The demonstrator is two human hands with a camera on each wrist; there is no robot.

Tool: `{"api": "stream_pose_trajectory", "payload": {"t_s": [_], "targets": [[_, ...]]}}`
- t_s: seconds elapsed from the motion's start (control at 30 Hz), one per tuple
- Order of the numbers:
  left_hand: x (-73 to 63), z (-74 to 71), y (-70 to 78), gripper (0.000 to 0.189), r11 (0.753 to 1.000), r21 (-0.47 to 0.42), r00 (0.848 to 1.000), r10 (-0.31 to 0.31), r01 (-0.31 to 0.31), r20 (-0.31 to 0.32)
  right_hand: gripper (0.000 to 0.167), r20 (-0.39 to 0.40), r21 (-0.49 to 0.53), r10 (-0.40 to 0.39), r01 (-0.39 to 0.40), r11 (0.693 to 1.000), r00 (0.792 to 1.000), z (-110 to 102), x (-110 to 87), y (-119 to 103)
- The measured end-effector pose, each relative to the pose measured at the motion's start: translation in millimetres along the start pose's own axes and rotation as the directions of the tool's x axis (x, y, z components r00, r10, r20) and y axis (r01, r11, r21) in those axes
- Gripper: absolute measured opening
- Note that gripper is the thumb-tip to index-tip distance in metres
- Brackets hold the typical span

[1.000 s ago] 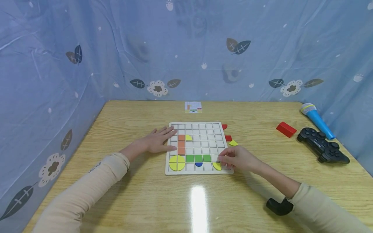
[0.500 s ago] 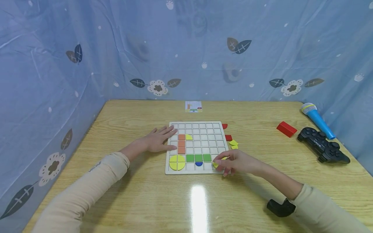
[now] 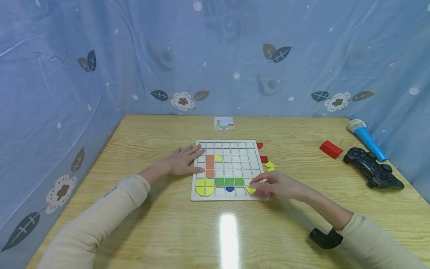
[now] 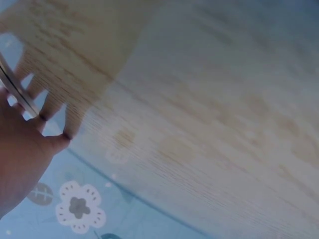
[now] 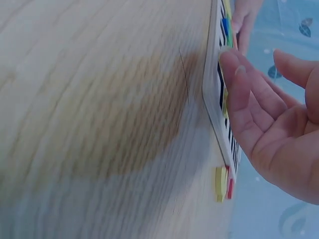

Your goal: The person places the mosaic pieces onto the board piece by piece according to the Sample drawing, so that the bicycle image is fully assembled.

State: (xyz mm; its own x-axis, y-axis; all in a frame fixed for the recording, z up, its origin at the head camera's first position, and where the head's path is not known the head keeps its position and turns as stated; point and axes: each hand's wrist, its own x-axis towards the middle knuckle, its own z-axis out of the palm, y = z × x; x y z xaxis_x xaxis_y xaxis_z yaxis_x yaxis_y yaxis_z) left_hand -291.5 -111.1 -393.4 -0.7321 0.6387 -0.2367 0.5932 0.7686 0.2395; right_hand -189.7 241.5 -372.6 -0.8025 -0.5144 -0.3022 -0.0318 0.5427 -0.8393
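Note:
A white grid board (image 3: pixel 231 198) lies on the table. My left hand (image 3: pixel 181 163) rests on its left edge with fingers spread. At the board's lower right corner my right hand (image 3: pixel 283 185) has its fingertips at a yellow quarter-circle tile (image 3: pixel 250 190), part of which the fingers hide. In the right wrist view, the right thumb stands apart from the fingers. Also on the board are orange squares (image 3: pixel 209 165), a lone yellow quarter circle (image 3: pixel 218 158), green squares (image 3: pixel 230 182), a blue half circle (image 3: pixel 230 189) and a yellow circle (image 3: pixel 201 191) of quarter tiles.
Beside the board's right edge lie a red square tile (image 3: pixel 264 159), a rounded red tile (image 3: pixel 260 145) and loose yellow tiles (image 3: pixel 270 164). A pattern card (image 3: pixel 223 123) lies behind. Farther right are a red block (image 3: pixel 331 149), a game controller (image 3: pixel 373 168) and a toy microphone (image 3: pixel 367 139).
My right fingers have shifted slightly down and forward over the yellow tile at the corner. Another loose yellow tile beside the board has come into view. The left hand stays put.

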Motion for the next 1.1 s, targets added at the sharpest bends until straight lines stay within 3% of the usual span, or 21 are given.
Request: {"api": "stream_pose_trajectory", "payload": {"t_s": [0.2,0.4,0.63,0.8,1.1], "targets": [[1.0,0.7,-1.5,0.082,1.0,-0.004,1.0,0.014,-0.014,-0.009,0.036,0.014,0.066,-0.007,0.006,0.998,1.0,-18,-1.8,12],[2.3,2.0,-2.4,0.082,1.0,-0.002,1.0,0.016,-0.016,-0.011,0.045,-0.084,0.15,0.051,-0.038,0.988,0.995,-45,-2.6,28],[2.9,2.3,-2.1,0.083,1.0,0.005,1.0,0.009,-0.009,-0.005,0.052,-0.204,0.133,0.07,-0.043,0.99,0.976,-67,-5.9,39],[2.1,2.4,-1.4,0.083,1.0,0.007,1.0,0.01,-0.01,-0.009,0.051,-0.253,0.108,0.071,-0.045,0.993,0.965,-67,-5.2,44],[0.9,1.6,-0.6,0.082,1.0,0.013,1.0,0.013,-0.013,-0.015,0.048,-0.327,-0.032,-0.041,0.032,0.999,0.944,-50,3.9,43]]}}
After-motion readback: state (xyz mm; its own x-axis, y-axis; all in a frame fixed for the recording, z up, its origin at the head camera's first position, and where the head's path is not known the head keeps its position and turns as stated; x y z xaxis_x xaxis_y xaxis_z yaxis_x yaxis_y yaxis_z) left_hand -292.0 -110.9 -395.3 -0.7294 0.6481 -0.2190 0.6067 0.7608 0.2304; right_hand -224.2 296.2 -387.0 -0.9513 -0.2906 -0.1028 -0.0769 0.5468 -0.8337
